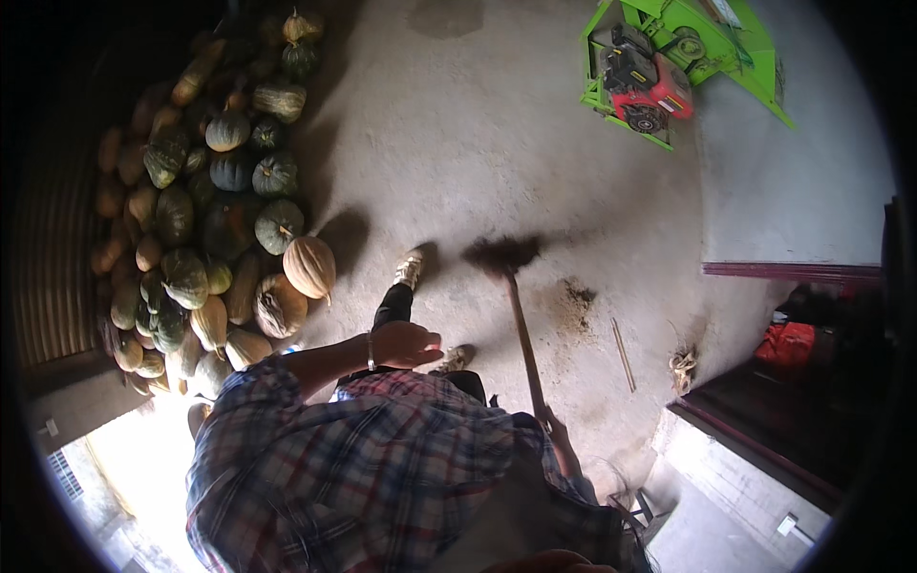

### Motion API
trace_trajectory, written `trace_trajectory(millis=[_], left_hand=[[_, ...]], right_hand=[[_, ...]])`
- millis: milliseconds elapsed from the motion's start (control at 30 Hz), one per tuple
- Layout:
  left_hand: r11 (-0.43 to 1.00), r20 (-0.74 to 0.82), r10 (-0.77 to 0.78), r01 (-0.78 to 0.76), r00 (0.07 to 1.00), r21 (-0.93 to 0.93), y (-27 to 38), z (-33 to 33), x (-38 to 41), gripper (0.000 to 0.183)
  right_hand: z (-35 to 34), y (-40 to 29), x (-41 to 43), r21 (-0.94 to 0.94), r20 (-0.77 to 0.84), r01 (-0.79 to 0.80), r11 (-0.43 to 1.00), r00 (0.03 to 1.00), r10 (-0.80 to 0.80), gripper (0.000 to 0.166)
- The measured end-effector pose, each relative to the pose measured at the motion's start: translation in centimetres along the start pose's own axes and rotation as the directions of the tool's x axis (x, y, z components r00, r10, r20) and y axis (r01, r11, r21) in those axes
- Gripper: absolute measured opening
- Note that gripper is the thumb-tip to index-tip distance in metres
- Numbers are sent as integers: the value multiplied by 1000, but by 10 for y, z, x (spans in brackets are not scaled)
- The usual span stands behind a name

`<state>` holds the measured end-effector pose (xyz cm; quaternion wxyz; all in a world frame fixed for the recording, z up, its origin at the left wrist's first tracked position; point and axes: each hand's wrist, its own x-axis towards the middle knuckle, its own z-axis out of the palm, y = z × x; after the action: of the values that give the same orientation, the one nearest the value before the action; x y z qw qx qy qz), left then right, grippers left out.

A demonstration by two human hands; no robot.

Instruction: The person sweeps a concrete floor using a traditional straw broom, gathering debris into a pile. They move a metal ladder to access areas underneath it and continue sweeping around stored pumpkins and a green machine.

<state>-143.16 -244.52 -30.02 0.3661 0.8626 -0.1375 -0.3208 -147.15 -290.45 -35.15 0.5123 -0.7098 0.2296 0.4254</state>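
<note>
My right hand (560, 431) is shut around the upper wooden handle of a broom (525, 336), low at my right side. The broom's dark bristle head (504, 256) rests on the concrete floor ahead of me, blurred. My left hand (405, 345), with a bracelet at the wrist, hangs in front of my plaid shirt. Its thumb stands apart from the fingers, and I see nothing held in it; the palm is hidden. A patch of loose dirt (575, 304) lies right of the broom head, and a thin stick (623, 354) lies beyond it.
Many pumpkins and squashes (276, 228) are heaped along the left by a corrugated panel (54, 272). A green machine with a red engine (655, 86) stands at the far right. A dark doorway (774, 408) with a red bag (786, 342) and a small bundle (682, 369) are nearer right.
</note>
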Motion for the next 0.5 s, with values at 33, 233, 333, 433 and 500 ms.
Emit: trace_trajectory(millis=[33,233,333,433,500], left_hand=[[1000,37,27,-27,999,-4,17,15,5,34],[984,127,135,-118,983,-133,97,43,-13,43],[999,225,-35,36,974,-2,94,54,-30,46],[997,180,-75,72,981,21,89,60,-42,41],[1000,169,-1,-3,986,22,81,52,-31,37]], right_hand=[[-24,37,-22,11,-28,-45,999,999,46,39],[-112,126,-124,-638,75,297,711,942,-326,55],[-73,49,-108,-627,54,177,759,981,-184,56],[-25,-8,-82,-675,171,239,698,971,-167,58],[14,-24,-60,-684,245,325,652,945,-215,58]])
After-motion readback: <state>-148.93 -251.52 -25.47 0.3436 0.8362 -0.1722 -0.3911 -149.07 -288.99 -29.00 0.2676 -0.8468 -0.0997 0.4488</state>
